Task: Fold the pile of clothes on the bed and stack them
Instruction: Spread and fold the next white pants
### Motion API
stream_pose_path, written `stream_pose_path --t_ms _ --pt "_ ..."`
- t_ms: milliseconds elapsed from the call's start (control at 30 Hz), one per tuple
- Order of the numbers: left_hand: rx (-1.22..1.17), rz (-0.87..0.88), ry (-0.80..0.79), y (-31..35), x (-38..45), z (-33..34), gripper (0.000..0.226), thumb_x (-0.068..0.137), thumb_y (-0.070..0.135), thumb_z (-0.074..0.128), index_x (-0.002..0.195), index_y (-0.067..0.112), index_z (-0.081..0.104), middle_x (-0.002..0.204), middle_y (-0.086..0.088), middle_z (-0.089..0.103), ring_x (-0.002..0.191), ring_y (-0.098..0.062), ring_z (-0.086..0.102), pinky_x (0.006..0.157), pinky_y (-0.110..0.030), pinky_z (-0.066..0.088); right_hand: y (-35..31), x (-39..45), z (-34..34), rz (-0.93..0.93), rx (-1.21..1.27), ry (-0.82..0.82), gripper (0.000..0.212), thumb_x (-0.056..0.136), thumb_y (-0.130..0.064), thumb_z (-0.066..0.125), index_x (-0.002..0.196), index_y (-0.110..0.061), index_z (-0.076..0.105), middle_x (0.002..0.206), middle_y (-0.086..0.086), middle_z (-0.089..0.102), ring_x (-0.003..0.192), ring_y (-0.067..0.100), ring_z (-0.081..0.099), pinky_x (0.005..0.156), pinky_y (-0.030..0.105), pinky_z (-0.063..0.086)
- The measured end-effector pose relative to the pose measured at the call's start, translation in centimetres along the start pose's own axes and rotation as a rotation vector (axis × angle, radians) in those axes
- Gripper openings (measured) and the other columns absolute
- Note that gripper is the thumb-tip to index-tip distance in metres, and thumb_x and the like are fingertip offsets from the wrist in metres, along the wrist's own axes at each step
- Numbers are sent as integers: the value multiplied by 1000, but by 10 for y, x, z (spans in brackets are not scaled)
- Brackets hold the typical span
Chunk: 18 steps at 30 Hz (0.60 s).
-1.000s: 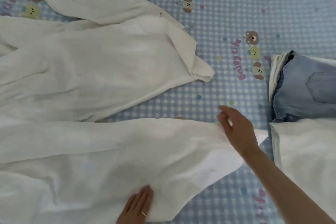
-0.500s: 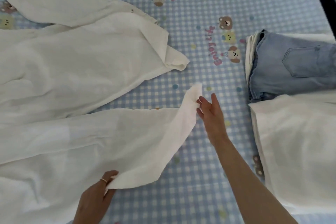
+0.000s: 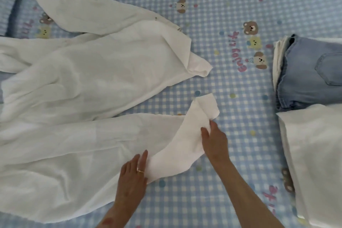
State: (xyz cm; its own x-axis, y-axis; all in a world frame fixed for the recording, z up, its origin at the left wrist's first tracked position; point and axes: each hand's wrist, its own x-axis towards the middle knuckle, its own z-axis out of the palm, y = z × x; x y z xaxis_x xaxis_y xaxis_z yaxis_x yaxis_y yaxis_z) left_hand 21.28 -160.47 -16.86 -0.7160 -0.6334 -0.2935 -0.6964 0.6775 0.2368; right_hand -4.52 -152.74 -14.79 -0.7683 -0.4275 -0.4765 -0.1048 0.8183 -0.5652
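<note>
right hand [image 3: 215, 141] pinched turned-back hem of white trousers [image 3: 77, 146], near leg end. left hand [image 3: 134, 174] lay flat, fingers straight, pressing lower hem corner. trousers lay spread across checked bedsheet [image 3: 231, 83]. fabric looked thin, light, limp; best gripped at hem corners. folded jeans [image 3: 311, 74] well apart at right.
</note>
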Motion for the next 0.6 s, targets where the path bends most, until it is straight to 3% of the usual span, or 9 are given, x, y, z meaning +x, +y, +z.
stream_pose_path --t_ms 67,133,233,333,433,500,600 --pt "27 29 53 -1 -6 -1 75 62 1 46 136 10 34 104 -10 67 88 -26 66 80 -35 52 1 -3 -31 -55 -37 126 35 97 -24 47 129 -10 47 105 15 67 96 35 62 78 36 46" --pt "24 72 75 1 -17 1 74 60 6 30 134 8 35 88 -4 67 75 -22 61 79 -29 42 8 -9 -64 -25 -19 178 36 94 -25 51 128 -15 45 106 14 65 90 31 60 73 34 44" --pt "-36 174 85 8 -41 0 71 65 21 41 135 7 36 81 0 65 76 -16 45 74 -27 33 30 -26 -105 73 -126 126 36 91 -23 58 124 -11 45 109 20 63 91 33 58 72 33 39" --pt "-34 277 72 13 -72 2 82 63 42 50 137 13 33 92 -3 67 80 -17 54 70 -26 32 54 -48 -128 178 -219 65 34 90 -19 61 118 -5 48 110 25 62 100 39 58 78 37 41" --pt "-8 257 59 13 -89 8 70 65 17 40 134 20 28 96 -8 68 71 -22 65 65 -28 42 78 -66 -128 229 -261 82 37 87 -17 65 117 -2 50 111 27 61 102 42 58 85 40 44" --pt "-3 274 48 8 -92 14 67 64 9 36 130 18 28 98 -8 60 67 -23 63 51 -21 48 100 -78 -116 264 -329 88 36 87 -18 64 115 -1 50 111 26 61 101 42 59 83 42 44" --pt "80 372 66 4 -97 24 40 75 -1 29 110 11 44 97 -8 52 50 -16 64 40 -17 45 138 -94 -90 367 -404 57 33 91 -22 59 117 -4 48 112 24 63 103 41 60 83 43 44"
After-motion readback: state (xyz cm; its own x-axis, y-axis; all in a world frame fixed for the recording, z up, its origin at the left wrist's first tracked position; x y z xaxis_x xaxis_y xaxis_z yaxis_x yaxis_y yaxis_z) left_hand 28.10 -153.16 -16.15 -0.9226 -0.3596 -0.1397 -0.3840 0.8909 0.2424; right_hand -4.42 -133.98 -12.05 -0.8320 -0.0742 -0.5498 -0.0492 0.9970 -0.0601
